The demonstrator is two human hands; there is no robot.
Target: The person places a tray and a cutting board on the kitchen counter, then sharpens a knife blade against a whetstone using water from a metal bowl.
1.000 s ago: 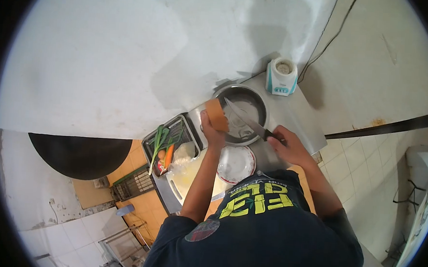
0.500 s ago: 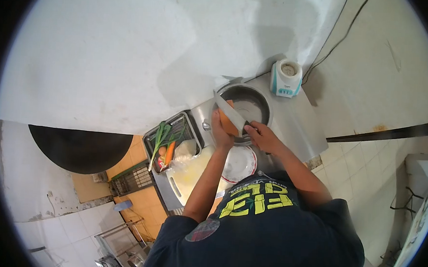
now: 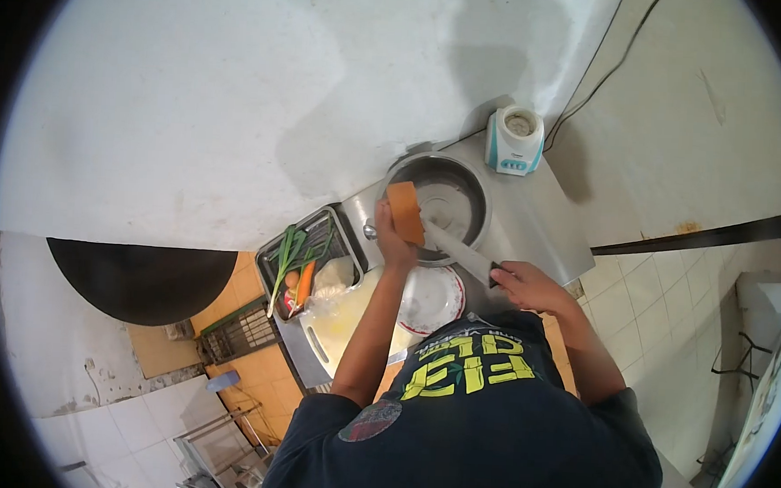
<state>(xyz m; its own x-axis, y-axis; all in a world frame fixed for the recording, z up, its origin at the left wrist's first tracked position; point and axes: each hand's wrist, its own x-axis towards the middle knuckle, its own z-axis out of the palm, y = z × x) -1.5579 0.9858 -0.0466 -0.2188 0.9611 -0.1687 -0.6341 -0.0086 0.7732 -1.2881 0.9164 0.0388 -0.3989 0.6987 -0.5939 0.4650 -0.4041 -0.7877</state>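
Over the near left side of a round metal bowl (image 3: 479, 198), my left hand (image 3: 393, 237) grips an orange block (image 3: 405, 211). My right hand (image 3: 527, 286) is closed round the dark handle of a large knife (image 3: 461, 254). The blade points left, with its tip close to the block's lower right edge; whether they touch I cannot tell. Below the bowl sits a white plate (image 3: 432, 301) with a red-patterned rim. A pale cutting board (image 3: 351, 326) lies left of the plate, partly under a clear plastic bag.
A metal tray (image 3: 328, 216) at the left holds green onions (image 3: 285, 261), a carrot (image 3: 305, 283) and other food. The white and teal blender base (image 3: 515, 142) stands behind the bowl at the right. A dark wok (image 3: 141, 280) is at the far left.
Since half a second ago, the knife has moved off the block's face, down and to the right, with my right hand. My left hand has tilted the block upward a little.
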